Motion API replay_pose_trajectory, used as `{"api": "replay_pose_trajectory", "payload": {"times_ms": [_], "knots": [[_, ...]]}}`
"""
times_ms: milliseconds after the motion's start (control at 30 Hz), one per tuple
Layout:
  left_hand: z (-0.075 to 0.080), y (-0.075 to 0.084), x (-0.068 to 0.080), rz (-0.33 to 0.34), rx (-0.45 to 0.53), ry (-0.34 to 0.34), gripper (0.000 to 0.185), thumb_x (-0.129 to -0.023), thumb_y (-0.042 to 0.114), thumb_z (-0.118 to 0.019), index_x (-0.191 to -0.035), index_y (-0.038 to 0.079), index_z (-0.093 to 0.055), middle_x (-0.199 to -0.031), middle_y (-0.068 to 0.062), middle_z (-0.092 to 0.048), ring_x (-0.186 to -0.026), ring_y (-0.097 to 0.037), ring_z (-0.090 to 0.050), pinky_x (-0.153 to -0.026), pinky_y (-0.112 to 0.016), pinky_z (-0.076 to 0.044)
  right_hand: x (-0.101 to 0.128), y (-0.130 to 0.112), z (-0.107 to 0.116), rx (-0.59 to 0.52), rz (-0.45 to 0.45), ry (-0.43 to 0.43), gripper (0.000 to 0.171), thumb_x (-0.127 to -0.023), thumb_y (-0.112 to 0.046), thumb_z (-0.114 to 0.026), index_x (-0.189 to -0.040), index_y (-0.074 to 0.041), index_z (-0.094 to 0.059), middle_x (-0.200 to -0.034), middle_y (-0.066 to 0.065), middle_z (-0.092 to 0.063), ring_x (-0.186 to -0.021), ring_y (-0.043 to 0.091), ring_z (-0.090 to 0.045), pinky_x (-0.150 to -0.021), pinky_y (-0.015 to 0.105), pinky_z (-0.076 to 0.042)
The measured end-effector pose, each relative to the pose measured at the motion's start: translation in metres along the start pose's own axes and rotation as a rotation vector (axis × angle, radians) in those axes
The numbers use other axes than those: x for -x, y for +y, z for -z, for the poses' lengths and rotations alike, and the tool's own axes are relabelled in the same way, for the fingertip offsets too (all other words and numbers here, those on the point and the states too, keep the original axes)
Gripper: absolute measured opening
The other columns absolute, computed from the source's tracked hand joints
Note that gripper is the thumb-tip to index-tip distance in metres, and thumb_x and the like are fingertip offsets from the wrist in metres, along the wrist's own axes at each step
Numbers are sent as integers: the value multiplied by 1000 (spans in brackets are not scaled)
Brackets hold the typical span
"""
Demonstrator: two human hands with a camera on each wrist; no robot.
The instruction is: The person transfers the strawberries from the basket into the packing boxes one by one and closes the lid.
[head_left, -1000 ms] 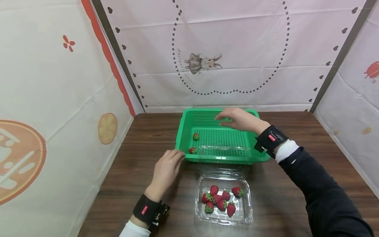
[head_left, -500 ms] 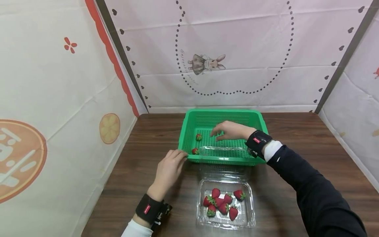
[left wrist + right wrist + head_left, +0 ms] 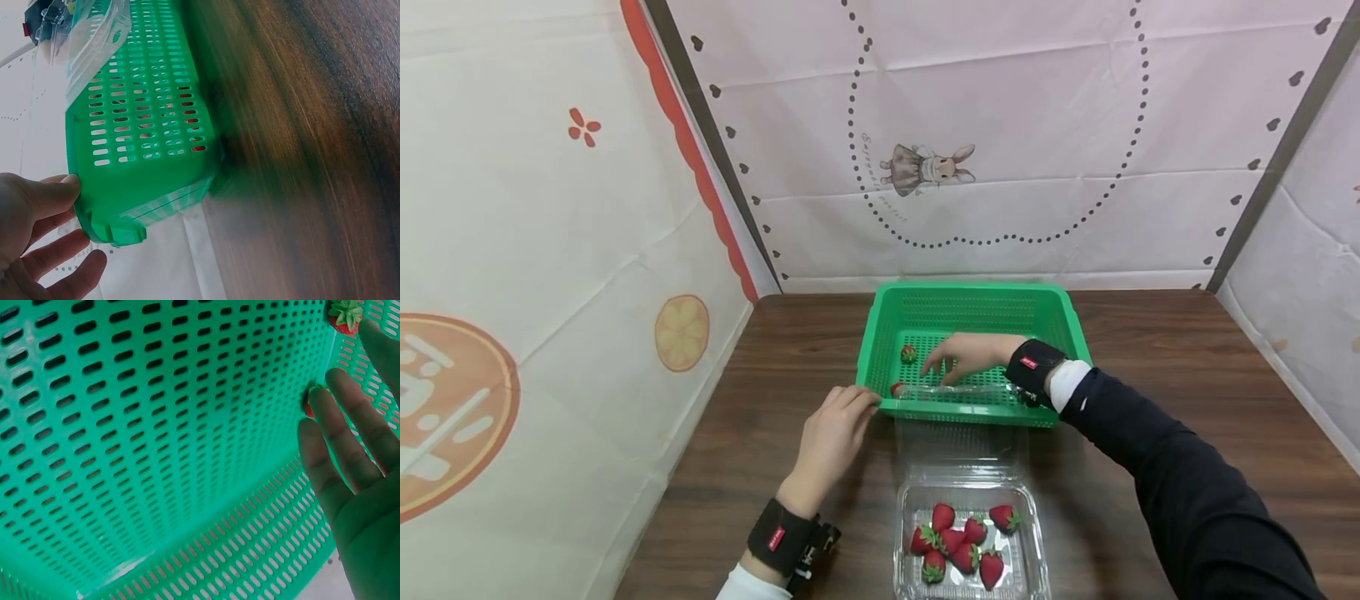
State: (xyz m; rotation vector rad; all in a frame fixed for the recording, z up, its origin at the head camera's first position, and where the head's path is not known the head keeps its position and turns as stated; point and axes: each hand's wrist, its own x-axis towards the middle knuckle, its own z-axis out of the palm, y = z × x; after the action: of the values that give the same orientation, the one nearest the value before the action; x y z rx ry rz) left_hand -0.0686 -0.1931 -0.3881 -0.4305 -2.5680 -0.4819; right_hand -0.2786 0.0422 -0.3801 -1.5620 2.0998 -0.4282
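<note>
Two red, green-leaved strawberries [image 3: 908,354] lie near the left edge of a rectangular green plastic basket [image 3: 977,313]; left hand [image 3: 833,437] pinching its near-left corner, right hand [image 3: 973,353] inside, empty and loosely spread.

right hand [image 3: 973,354] has moved down in the basket [image 3: 977,308]

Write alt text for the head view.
A person's right hand reaches into a green basket holding two strawberries while the left hand pinches its near-left corner. In the foreground, an open clear plastic box holds eight strawberries.
</note>
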Motion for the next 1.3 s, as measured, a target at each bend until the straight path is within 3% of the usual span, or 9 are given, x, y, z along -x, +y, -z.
{"api": "replay_pose_trajectory", "payload": {"times_ms": [200,300,433,600,833,1033,1300], "knots": [[1,1,1,2,1,1,12,-94,10,-73,-105,14,-74,-104,3,-68,-95,-16,-60,-71,-33,-58,-11,4,-10,4,-30,-100,43,-98,-18,-68,-140,-26,-61,-124,-3,-66,-110,14,-63,-92,30,-53],[2,1,2,0,-8,8,12,-94,11,-73,-105,14,-74,-104,4,-68,-95,-16,-60,-70,-33,-58,-13,2,-13,8,-17,-141,44,-99,-12,-66,-141,-19,-60,-131,1,-64,-116,17,-61,-95,29,-52],[1,2,4,6,-6,10,13,-93,9,-74,-105,14,-74,-104,4,-68,-94,-15,-61,-69,-34,-58,-13,2,-19,28,20,-154,41,-98,-5,-65,-138,-11,-62,-133,5,-63,-117,19,-61,-95,29,-52],[1,2,3,13,-5,5,14,-94,9,-73,-106,15,-74,-105,3,-68,-96,-15,-61,-70,-33,-58,-16,5,-23,41,12,-161,41,-97,-10,-68,-138,-14,-62,-132,2,-64,-114,15,-62,-95,28,-52],[2,2,2,15,-12,-1,13,-95,10,-72,-107,15,-74,-106,4,-68,-96,-14,-61,-71,-33,-58,-19,1,-24,9,-42,-188,51,-99,-16,-66,-147,-14,-52,-146,4,-54,-131,21,-53,-110,35,-43],[1,1,3,20,-25,2,13,-95,11,-72,-107,16,-74,-107,4,-68,-96,-14,-61,-69,-32,-58,-20,-2,-25,31,-55,-201,55,-100,-16,-64,-151,-9,-46,-152,8,-48,-138,26,-46,-115,39,-37],[0,2,3,15,-21,15,13,-94,11,-73,-107,16,-74,-107,4,-68,-96,-15,-61,-67,-33,-58,-21,-3,-23,44,-45,-207,46,-101,-18,-62,-146,-15,-52,-144,3,-55,-132,20,-52,-111,36,-41]]}}
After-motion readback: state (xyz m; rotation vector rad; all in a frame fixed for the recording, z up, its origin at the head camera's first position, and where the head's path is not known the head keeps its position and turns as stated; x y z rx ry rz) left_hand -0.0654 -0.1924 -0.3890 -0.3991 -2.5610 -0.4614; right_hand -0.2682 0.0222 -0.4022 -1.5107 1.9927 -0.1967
